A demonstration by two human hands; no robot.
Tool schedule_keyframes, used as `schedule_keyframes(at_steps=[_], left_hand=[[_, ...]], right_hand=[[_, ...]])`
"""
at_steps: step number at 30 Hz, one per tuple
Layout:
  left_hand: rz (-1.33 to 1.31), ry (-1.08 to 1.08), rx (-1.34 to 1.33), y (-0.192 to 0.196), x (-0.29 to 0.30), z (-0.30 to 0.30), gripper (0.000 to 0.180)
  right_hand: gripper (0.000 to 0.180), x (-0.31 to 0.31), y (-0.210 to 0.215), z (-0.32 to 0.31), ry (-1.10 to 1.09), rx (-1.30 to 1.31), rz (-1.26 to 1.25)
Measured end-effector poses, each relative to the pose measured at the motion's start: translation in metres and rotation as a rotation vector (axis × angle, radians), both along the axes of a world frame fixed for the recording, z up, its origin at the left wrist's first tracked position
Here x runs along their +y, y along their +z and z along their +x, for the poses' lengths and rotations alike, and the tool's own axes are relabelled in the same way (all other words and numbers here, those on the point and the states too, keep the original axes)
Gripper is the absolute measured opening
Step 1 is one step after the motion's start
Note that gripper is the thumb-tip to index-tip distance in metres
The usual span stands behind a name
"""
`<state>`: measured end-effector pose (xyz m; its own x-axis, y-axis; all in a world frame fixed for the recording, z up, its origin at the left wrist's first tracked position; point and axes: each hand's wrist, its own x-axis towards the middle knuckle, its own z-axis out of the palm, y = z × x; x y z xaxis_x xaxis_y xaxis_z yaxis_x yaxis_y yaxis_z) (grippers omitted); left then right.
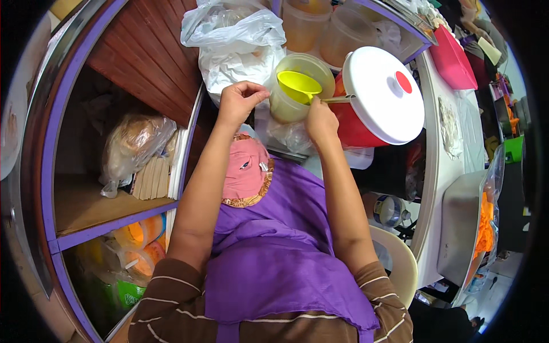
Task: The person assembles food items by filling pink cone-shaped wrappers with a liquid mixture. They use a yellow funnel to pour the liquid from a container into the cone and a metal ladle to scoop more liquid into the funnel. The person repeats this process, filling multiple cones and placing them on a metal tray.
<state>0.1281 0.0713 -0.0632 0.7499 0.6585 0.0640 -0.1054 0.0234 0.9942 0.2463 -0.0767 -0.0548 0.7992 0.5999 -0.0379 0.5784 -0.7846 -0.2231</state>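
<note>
A cloudy plastic container (283,106) stands in front of me, with a yellow-green scoop or strainer (298,83) resting in its mouth. My right hand (322,121) is closed at the container's right side, its fingers on the short handle of that yellow-green scoop. My left hand (241,104) hovers just left of the container, thumb and fingertips pinched together. Whether anything small sits in that pinch is too fine to see. Close to my right hand is a red drink cooler (355,121) with a white lid (384,94).
White plastic bags (240,60) sit behind my left hand. Cloudy tubs (306,26) stand farther back. To the left, a shelf (108,220) holds bagged bread (137,137). A metal tray (457,220) with orange pieces is on the right counter.
</note>
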Motion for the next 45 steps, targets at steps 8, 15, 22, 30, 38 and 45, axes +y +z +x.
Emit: schedule_keyframes(at_steps=[8, 15, 22, 30, 38, 45], left_hand=[[-0.004, 0.203, -0.095, -0.032, 0.016, 0.016, 0.019], [-0.008, 0.237, -0.206, -0.029, 0.011, 0.031, 0.021], [0.091, 0.303, -0.165, -0.027, 0.004, 0.032, 0.021], [0.147, 0.323, -0.19, -0.033, -0.001, 0.03, 0.019], [0.108, 0.303, -0.22, -0.029, -0.004, 0.027, 0.019], [0.169, 0.333, -0.156, -0.026, -0.005, 0.027, 0.017]], right_hand=[[0.039, -0.049, 0.046, -0.034, 0.06, -0.193, 0.295], [0.036, -0.074, 0.039, -0.045, 0.074, -0.186, 0.461], [0.036, -0.072, 0.067, -0.046, 0.053, -0.083, 0.859], [0.035, -0.069, 0.081, -0.065, 0.068, 0.084, 0.979], [0.035, -0.068, 0.08, -0.071, 0.049, 0.088, 0.968], [0.035, -0.069, 0.073, -0.071, 0.054, 0.064, 0.952]])
